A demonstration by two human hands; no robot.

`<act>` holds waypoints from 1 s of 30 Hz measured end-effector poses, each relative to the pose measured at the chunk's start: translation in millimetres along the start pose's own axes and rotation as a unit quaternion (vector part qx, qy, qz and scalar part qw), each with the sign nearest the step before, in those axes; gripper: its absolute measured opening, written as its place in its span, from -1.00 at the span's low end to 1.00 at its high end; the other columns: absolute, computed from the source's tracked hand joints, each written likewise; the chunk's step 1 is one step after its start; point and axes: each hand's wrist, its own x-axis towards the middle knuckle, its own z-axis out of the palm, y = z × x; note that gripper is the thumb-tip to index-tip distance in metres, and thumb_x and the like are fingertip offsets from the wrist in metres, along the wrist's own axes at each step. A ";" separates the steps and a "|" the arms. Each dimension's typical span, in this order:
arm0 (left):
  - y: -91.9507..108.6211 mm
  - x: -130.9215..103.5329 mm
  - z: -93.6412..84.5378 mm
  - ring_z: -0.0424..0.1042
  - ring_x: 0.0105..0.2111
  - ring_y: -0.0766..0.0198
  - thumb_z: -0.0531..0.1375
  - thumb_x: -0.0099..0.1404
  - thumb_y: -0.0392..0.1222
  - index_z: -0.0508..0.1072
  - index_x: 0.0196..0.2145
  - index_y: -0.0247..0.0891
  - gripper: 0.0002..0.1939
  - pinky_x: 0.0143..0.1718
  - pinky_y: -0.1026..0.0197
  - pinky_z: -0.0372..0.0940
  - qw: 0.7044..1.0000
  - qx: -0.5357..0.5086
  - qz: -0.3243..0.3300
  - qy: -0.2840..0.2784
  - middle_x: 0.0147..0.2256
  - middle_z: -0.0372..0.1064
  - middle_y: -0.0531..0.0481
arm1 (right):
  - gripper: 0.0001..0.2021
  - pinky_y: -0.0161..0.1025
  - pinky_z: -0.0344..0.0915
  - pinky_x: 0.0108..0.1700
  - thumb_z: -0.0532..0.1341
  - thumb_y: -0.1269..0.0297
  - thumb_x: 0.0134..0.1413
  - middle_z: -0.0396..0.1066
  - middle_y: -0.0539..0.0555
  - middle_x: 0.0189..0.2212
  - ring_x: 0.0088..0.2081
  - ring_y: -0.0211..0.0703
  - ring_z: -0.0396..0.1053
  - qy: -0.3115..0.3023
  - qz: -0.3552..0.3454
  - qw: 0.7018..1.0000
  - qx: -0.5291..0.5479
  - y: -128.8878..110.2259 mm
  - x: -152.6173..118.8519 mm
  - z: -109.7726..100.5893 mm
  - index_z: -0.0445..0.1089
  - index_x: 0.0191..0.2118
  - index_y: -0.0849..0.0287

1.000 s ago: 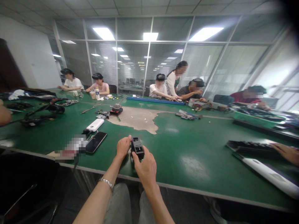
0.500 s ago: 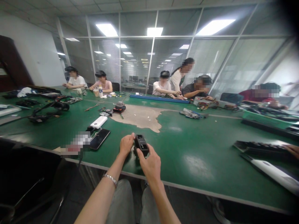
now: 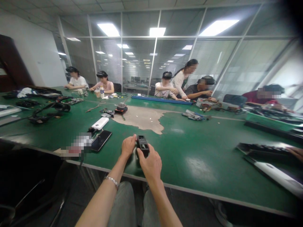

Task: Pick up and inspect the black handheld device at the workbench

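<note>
A black box-shaped plastic housing (image 3: 142,145) with openings in its upper face is upright near the table's front edge. My right hand (image 3: 151,162) grips its lower right part, thumb on the near left side and fingers on the right. Close to its left side is my left hand (image 3: 129,146), fingers curled and thumb pointing up by the housing. Whatever the left hand holds, if anything, is hidden. To the left lie a dark smartphone (image 3: 101,141) and a white power bank (image 3: 100,123).
The green table (image 3: 180,170) has a torn brown patch (image 3: 144,119). Around it are a round black-and-orange part (image 3: 121,108), gloves (image 3: 193,115), a green basket (image 3: 265,121) and a white-and-black panel (image 3: 276,175). Several people sit across the table; another person's hand (image 3: 297,153) shows at right.
The housing has turned slightly in my right hand, and that hand has shifted a little upward. My left hand stays nearly in place. Across the table, people's arms have moved.
</note>
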 end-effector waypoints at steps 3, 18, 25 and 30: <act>-0.1 0.1 -0.3 0.44 -0.34 0.24 -0.24 0.41 0.14 0.55 -0.40 -0.22 -0.34 -0.31 0.27 0.18 1.000 0.008 0.000 0.001 -0.35 0.52 -0.08 | -0.59 -0.22 0.21 -0.18 0.12 0.00 0.14 0.47 0.10 -0.25 -0.19 -0.03 0.42 -0.008 -0.008 1.000 -0.011 -1.1 -0.3 1.8 0.32 0.02 0.12; 2.7 -1.9 -1.8 0.47 -0.21 0.21 -0.19 0.40 0.13 0.58 -0.36 -0.19 -0.37 -0.15 0.24 0.25 0.999 -0.031 -0.008 -0.002 -0.26 0.54 -0.09 | -0.50 -0.17 0.23 -0.16 0.11 0.05 0.15 0.46 0.21 -0.18 -0.16 0.03 0.41 -0.040 -0.004 0.999 -0.023 17.7 -22.3 18.2 0.24 0.13 0.23; 0.2 -1.3 -1.0 0.49 -0.28 0.22 -0.19 0.41 0.14 0.58 -0.21 -0.18 -0.40 -0.22 0.25 0.26 0.999 -0.033 0.000 0.010 -0.29 0.55 -0.07 | -0.34 -0.09 0.16 0.08 0.18 0.03 0.08 0.33 0.32 0.05 0.08 0.11 0.26 -0.001 -0.042 0.999 0.014 24.3 -18.5 23.9 0.16 0.20 0.40; 0.4 -0.8 -1.1 0.50 -0.30 0.21 -0.21 0.40 0.14 0.59 -0.22 -0.17 -0.38 -0.23 0.25 0.27 0.999 -0.036 -0.006 0.000 -0.29 0.56 -0.07 | -0.49 -0.15 0.21 -0.06 0.11 0.04 0.16 0.44 0.24 -0.10 -0.06 0.02 0.37 -0.020 -0.025 0.999 -0.009 19.9 -18.8 24.8 0.25 0.13 0.28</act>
